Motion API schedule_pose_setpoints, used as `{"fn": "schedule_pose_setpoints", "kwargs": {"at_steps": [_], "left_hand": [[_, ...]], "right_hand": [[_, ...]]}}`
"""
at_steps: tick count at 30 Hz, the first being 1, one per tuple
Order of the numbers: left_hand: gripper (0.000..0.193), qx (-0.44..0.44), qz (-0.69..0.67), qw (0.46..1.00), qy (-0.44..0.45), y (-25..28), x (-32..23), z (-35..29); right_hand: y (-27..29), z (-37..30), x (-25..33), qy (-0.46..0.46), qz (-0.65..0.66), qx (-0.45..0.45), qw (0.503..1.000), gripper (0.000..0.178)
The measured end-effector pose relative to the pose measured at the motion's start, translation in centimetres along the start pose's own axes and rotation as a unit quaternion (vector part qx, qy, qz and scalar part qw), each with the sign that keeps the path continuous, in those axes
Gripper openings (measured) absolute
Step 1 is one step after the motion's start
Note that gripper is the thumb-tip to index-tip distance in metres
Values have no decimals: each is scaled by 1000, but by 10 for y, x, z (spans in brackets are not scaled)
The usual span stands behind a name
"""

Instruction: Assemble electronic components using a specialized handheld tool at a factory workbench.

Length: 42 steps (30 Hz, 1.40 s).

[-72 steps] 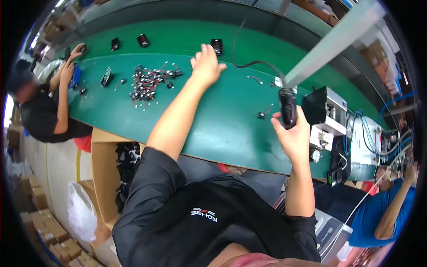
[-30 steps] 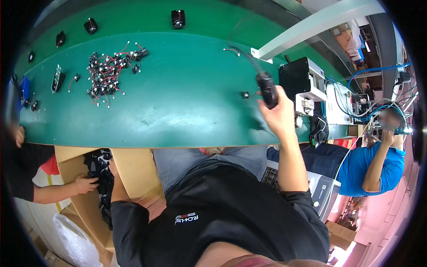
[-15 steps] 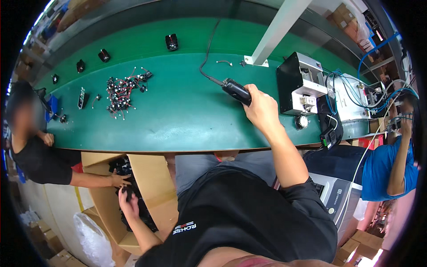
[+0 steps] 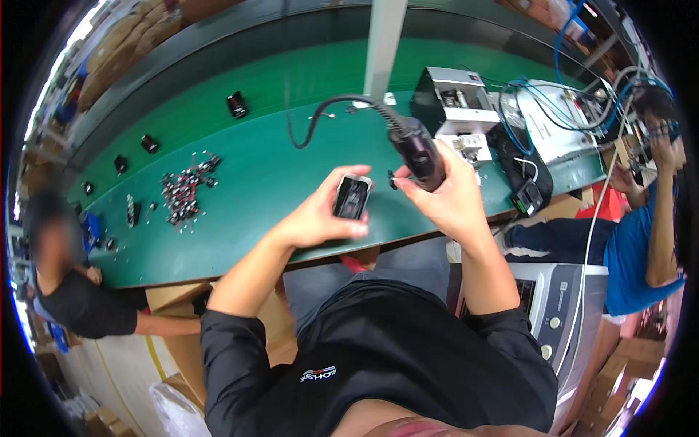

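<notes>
My left hand (image 4: 322, 213) grips a small rectangular black housing (image 4: 352, 198) with a pale rim, its open face turned up. Just right of it, my right hand (image 4: 455, 191) is wrapped around a black corded electric screwdriver (image 4: 419, 153); its tip cannot be seen. Between the right thumb and fingertips is a small dark piece (image 4: 392, 180), too small to name. Both hands hover over the near edge of the green workbench (image 4: 277, 189), close together but apart.
A pile of small parts with red and black wires (image 4: 188, 191) lies to the left. Several black housings (image 4: 236, 104) are spaced along the back. A black and silver machine (image 4: 451, 98) stands right of a pale post (image 4: 384, 51). A cardboard box (image 4: 178, 295) sits below left; co-workers are at both sides.
My left hand has risen from the cardboard box to above the bench with the black housing. The right hand has lifted the electric screwdriver off the bench and turned it.
</notes>
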State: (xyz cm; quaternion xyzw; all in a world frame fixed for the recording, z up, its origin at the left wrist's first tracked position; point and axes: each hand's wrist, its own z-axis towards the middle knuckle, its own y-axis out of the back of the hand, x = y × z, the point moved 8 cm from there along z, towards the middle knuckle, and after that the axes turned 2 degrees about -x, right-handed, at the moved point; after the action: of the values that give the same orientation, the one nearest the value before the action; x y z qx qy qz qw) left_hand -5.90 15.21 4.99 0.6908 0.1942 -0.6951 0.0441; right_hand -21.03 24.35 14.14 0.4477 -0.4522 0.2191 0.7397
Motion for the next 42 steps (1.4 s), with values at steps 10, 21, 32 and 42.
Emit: {"fn": "schedule_pose_setpoints", "kwargs": {"at_steps": [10,21,32,42], "left_hand": [[99,-39,-1,999,18,12,47,59],[95,-44,226,964,-134,15,30,55],[84,-108,316,916,-223,18,16,44],[39,-120,281,924,-231,22,8,44]], "right_hand": [[-46,11,-38,-13,-157,53,986,39],[-65,14,-22,91,-292,120,945,42],[-62,20,-26,-21,-147,139,979,49],[113,20,-5,125,287,-263,913,88]]}}
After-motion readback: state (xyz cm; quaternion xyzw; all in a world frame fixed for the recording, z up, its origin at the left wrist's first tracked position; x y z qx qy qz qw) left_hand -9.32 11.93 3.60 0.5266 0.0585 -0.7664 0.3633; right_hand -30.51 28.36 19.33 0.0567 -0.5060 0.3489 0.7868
